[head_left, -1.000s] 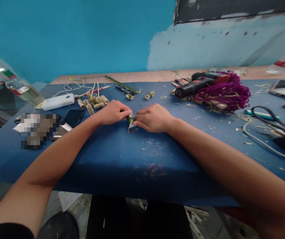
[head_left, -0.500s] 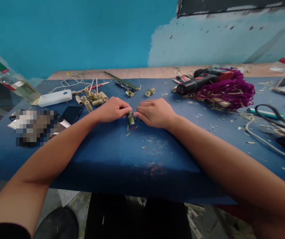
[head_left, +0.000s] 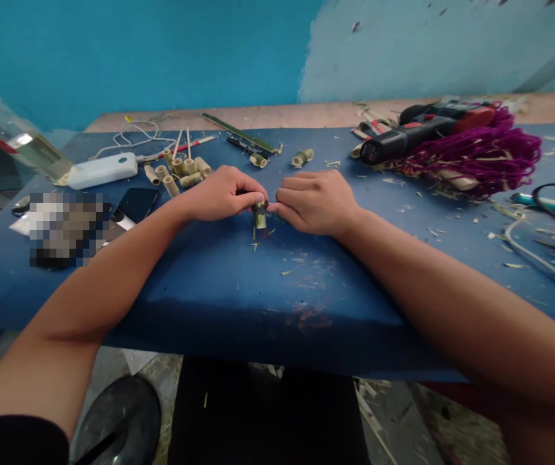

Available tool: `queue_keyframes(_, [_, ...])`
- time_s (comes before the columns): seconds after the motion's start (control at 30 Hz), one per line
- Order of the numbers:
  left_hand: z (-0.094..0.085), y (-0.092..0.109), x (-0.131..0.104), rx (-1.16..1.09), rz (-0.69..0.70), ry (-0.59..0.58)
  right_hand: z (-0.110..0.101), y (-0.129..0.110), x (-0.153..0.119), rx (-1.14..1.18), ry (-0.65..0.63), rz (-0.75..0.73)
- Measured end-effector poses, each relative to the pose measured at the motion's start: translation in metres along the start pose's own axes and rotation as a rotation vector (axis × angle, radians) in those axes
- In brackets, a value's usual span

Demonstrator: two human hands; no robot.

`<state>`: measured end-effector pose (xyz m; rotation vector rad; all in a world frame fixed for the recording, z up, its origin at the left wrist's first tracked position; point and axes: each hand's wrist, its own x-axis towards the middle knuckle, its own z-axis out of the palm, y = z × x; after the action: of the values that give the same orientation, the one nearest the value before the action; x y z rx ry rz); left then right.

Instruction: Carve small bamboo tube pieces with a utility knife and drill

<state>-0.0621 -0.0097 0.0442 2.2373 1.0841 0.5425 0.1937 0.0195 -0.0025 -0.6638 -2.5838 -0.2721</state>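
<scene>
A short green bamboo piece [head_left: 260,216] stands near the middle of the blue tabletop [head_left: 239,278]. The fingers of my left hand [head_left: 229,194] pinch its upper end. Close on its right, my right hand [head_left: 313,203] is closed, thumb and fingers pressed together at the top of the piece; what it grips is too small to make out. Beyond my left hand lies a group of cut bamboo tubes [head_left: 178,171]. Two more short pieces, one [head_left: 302,157] beyond my right hand and one [head_left: 258,160] further left, rest on the table.
A black and red power tool [head_left: 406,139] lies by purple strands [head_left: 495,158] at the back right. On the left are a clear bottle [head_left: 35,152], a white device [head_left: 103,170] with a cable, and a dark phone [head_left: 137,205]. Shavings are scattered about.
The camera view has shifted, so the table's contents appear higher. Both hands stay around the same bamboo piece, which now looks more upright.
</scene>
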Motion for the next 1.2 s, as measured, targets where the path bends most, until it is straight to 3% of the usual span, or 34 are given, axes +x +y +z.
queue_keyframes(0.2, [-0.0004, -0.0021, 0.0006, 0.001, -0.017, -0.003, 0.0009, 0.0007, 0.0023, 0.024, -0.075, 0.020])
queue_keyframes(0.4, [-0.0024, -0.0024, -0.0004, 0.011, -0.019, -0.009, 0.0006, -0.0038, 0.0031, 0.062, -0.154, -0.182])
queue_keyframes(0.53, [-0.0049, -0.0014, -0.0016, -0.002, -0.020, -0.029, -0.0004, -0.0036, 0.0031, 0.061, -0.087, -0.212])
queue_keyframes(0.73, [-0.0068, 0.0000, -0.0026, -0.030, 0.003, -0.060, 0.0001, -0.0014, 0.0034, -0.014, 0.048, -0.032])
queue_keyframes(1.0, [-0.0072, -0.0019, -0.0027, -0.044, -0.008, -0.075, -0.0001, 0.0010, 0.0092, 0.064, -0.073, -0.020])
queue_keyframes(1.2, [-0.0077, -0.0049, -0.0028, 0.009, 0.001, -0.049, -0.0025, -0.0076, 0.0070, 0.075, -0.181, -0.204])
